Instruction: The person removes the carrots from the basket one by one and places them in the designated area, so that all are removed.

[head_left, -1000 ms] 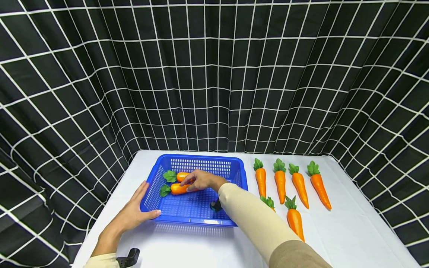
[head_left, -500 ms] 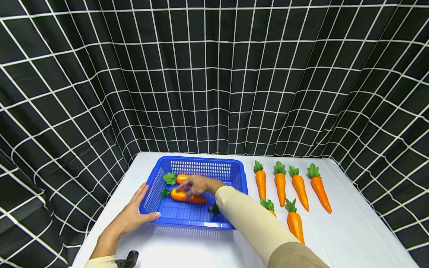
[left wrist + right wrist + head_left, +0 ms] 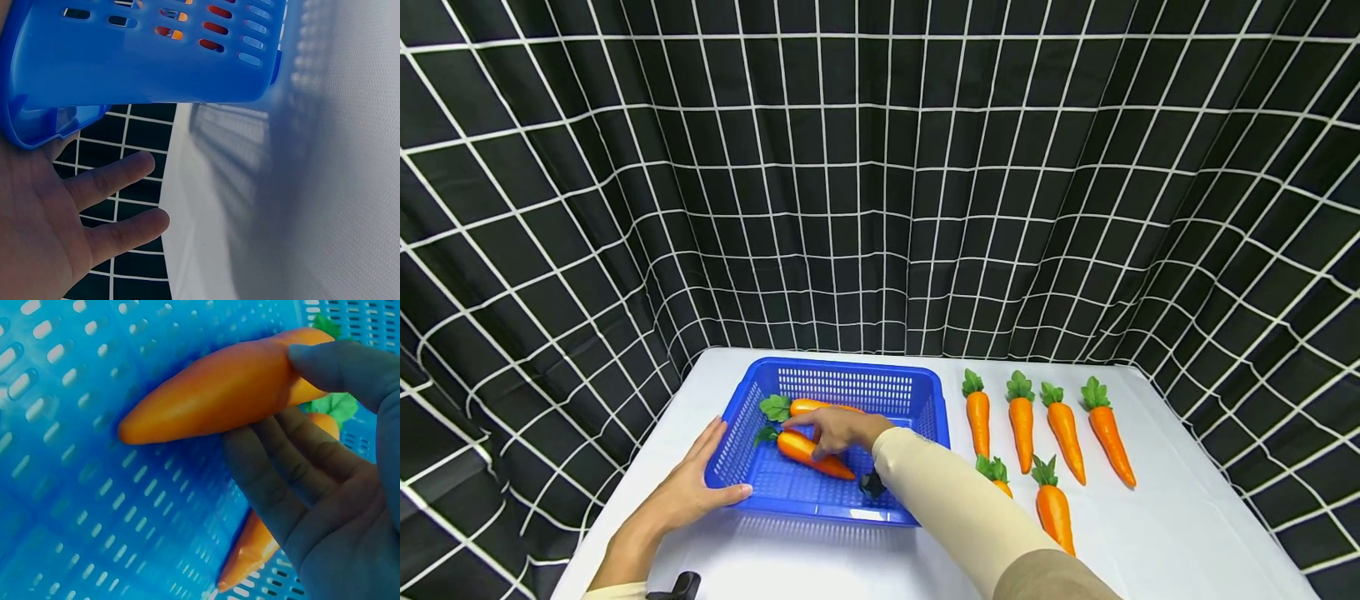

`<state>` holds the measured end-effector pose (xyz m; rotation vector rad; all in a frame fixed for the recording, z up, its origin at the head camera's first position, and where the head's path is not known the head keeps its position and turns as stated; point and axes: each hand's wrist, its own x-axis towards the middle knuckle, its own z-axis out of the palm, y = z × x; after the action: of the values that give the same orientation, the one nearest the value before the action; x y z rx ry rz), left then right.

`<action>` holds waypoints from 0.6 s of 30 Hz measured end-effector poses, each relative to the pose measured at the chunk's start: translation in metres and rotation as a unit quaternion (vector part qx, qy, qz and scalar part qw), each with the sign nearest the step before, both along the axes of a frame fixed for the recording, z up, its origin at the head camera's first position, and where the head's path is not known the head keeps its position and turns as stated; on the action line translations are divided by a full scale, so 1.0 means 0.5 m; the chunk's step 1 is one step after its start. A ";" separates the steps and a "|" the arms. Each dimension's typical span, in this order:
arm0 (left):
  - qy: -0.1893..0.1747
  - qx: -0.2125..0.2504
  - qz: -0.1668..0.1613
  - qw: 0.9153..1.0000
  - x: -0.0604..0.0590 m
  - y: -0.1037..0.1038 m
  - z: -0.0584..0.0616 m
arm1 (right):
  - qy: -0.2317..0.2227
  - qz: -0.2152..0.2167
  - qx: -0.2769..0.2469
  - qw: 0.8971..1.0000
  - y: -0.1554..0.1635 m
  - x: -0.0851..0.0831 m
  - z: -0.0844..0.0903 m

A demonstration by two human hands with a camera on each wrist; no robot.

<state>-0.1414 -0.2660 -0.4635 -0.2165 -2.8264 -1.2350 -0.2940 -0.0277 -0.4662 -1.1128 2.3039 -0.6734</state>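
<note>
In the head view, a blue perforated plastic basket (image 3: 842, 510) stands on the table and holds two orange carrots with green leaves. My right hand (image 3: 838, 429) reaches inside and pinches the nearer carrot (image 3: 797, 447). The right wrist view shows my thumb (image 3: 325, 365) on one side of that carrot (image 3: 212, 387) and fingers on the other; its tip lies close to the basket floor. Behind it lies the second carrot (image 3: 807, 406), partly covered by the hand. My left hand (image 3: 688, 492) rests at the basket's left front corner, fingers straight and spread.
Several more carrots (image 3: 1021, 429) lie on the white tablecloth (image 3: 1180, 533) right of the basket, in a back row and a front row. My right sleeve (image 3: 947, 492) partly covers one front carrot (image 3: 997, 479). A black curtain with white grid lines (image 3: 880, 208) surrounds the table.
The nearer carrot has shifted toward the basket's front with my right hand, its tip angled more to the front. More of the rear carrot shows. My left hand stays at the basket corner.
</note>
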 end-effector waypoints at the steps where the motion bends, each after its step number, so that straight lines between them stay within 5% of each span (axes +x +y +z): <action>1: -0.002 0.000 -0.001 1.000 0.002 -0.001 -0.001 | -0.008 -0.006 -0.005 1.000 0.000 0.002 -0.001; 18: 0.000 -0.006 -0.002 1.000 -0.001 -0.004 0.001 | -0.104 -0.070 -0.142 0.982 0.025 0.005 0.054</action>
<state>-0.1420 -0.2681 -0.4630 -0.2231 -2.8359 -1.2205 -0.2916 -0.0153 -0.4390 -0.9512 2.1652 -1.1478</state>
